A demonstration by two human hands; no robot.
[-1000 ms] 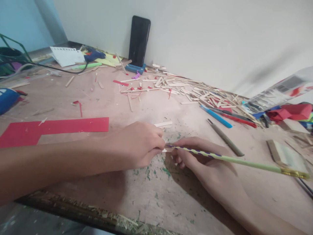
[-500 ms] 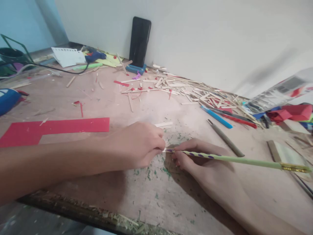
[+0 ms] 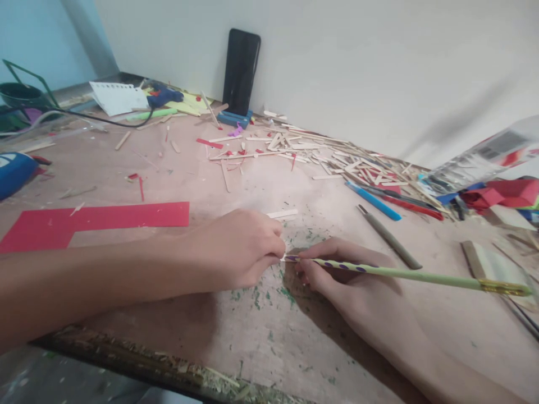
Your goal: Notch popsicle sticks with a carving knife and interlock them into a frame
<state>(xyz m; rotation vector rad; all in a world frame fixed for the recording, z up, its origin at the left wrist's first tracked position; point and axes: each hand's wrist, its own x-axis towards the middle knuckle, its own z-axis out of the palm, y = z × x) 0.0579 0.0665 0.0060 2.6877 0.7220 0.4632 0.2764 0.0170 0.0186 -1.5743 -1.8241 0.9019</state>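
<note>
Between the thumb and fingers of my right hand (image 3: 337,269) is a pale green pencil (image 3: 425,276) with purple dimples and a gold ferrule. Its point faces left, close to the fingertips of my left hand (image 3: 252,247). Those left fingers are pinched together over the table; a sliver of something pale shows at their tips, too hidden to name. Just beyond the left hand lies a short wooden stick (image 3: 283,214). A strip of red paper (image 3: 130,216) lies beyond my left forearm.
Many cut wooden sticks (image 3: 303,148) are heaped along the wall. Behind them a phone (image 3: 241,73) leans in a blue stand (image 3: 234,119). To the right lie a blue pen (image 3: 374,202), a grey-brown tool (image 3: 389,238) and a wooden block (image 3: 490,261). The table's worn edge (image 3: 138,365) is nearest me.
The pencil's back end has shifted slightly to the left. Both hands stay in almost the same place.
</note>
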